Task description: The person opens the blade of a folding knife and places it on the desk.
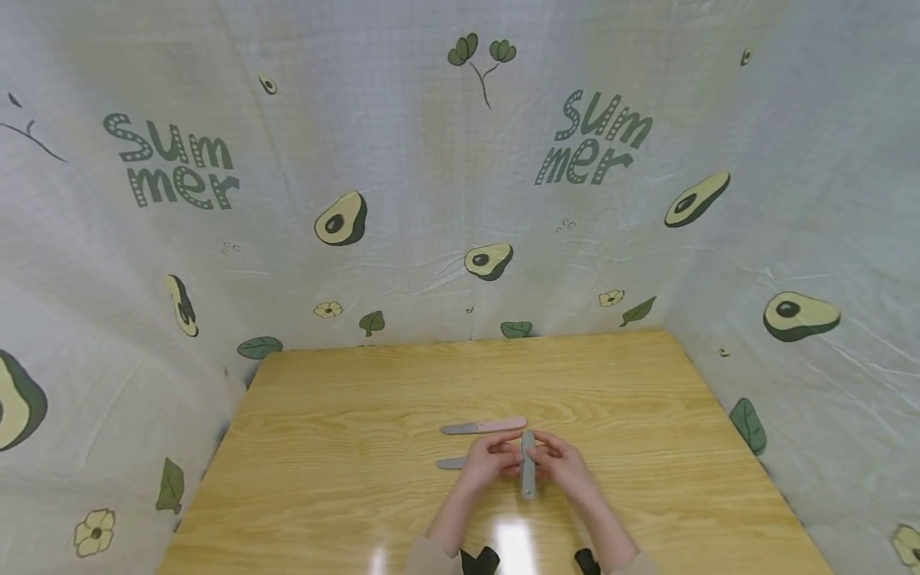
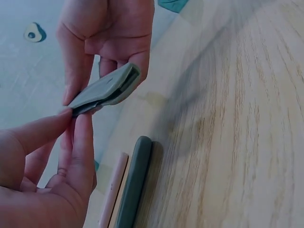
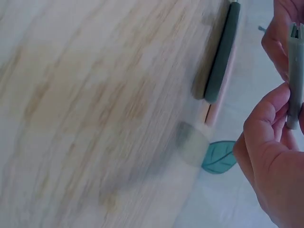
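A grey-green folding knife [image 1: 528, 471], folded, is held above the table between both hands. My left hand [image 1: 490, 460] pinches one side of it between thumb and fingers. On the other side, my right hand [image 1: 568, 467] pinches it too. A narrow slot runs along the knife's edge in the left wrist view. Behind the hands lies an unfolded knife with a pink handle [image 1: 503, 425], its blade to the left. Nearer, a second unfolded knife shows a grey blade [image 1: 450, 463]; the left hand hides the rest. Its dark green handle [image 2: 135, 183] shows in the left wrist view.
The wooden table [image 1: 345, 399] has a bright light reflection near its front. A pale curtain [image 1: 417, 160] printed with avocados, leaves and lettering stands behind the table and along both sides.
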